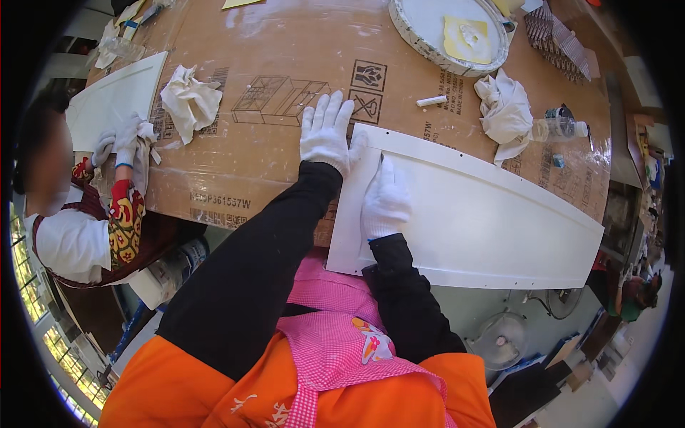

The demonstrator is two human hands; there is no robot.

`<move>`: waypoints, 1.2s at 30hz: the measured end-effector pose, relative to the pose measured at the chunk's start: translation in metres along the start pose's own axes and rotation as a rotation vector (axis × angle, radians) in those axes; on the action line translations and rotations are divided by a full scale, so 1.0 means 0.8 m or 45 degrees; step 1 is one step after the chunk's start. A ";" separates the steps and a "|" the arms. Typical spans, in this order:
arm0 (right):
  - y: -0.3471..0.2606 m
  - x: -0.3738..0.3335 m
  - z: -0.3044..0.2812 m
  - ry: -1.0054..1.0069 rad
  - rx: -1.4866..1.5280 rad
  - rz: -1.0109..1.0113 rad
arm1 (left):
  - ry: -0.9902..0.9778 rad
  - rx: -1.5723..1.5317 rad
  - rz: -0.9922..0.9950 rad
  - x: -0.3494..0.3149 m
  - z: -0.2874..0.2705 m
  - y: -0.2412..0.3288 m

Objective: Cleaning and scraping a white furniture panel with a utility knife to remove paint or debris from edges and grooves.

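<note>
White panel (492,225) lay under my right hand (387,200)

The panel ran from the frame's centre to the right. My right hand rested near its left end, index finger extended; I couldn't tell whether it gripped anything. My left hand (328,134) was open over the cardboard (285,46), thumb at the panel's corner.

- Panel (492,221): on the counter (278,153), overhanging its near edge
- Round lid (421,32): behind the panel, square sheet (457,51) on it
- Crumpled cloth (505,107): between lid and panel
- Plastic bottle (560,129): right of the cloth
- Other panel (118,96): counter's left, before a co-worker (75,242)
</note>
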State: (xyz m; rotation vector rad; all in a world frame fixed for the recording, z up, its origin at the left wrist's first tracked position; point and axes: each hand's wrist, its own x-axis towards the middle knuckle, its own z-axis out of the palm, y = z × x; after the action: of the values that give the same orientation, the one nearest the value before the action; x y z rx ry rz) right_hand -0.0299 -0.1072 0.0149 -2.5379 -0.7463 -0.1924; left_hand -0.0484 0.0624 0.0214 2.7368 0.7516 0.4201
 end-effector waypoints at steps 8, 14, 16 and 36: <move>0.035 0.021 -0.010 -0.033 0.284 -0.190 | 0.005 0.005 -0.015 0.001 -0.002 -0.002; 0.080 0.060 -0.041 -0.361 0.468 -0.582 | -0.006 -0.020 -0.021 0.002 -0.001 0.004; 0.095 0.066 -0.055 -0.478 0.398 -0.658 | -0.007 -0.010 -0.043 0.001 0.000 -0.001; 0.083 0.078 -0.029 -0.197 0.276 -0.646 | 0.070 -0.033 0.018 0.005 0.001 0.003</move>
State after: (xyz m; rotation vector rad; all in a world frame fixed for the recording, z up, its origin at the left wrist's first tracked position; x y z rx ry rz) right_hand 0.0581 -0.1377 0.0243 -2.1351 -1.3856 -0.0746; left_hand -0.0439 0.0620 0.0220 2.7182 0.7354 0.5066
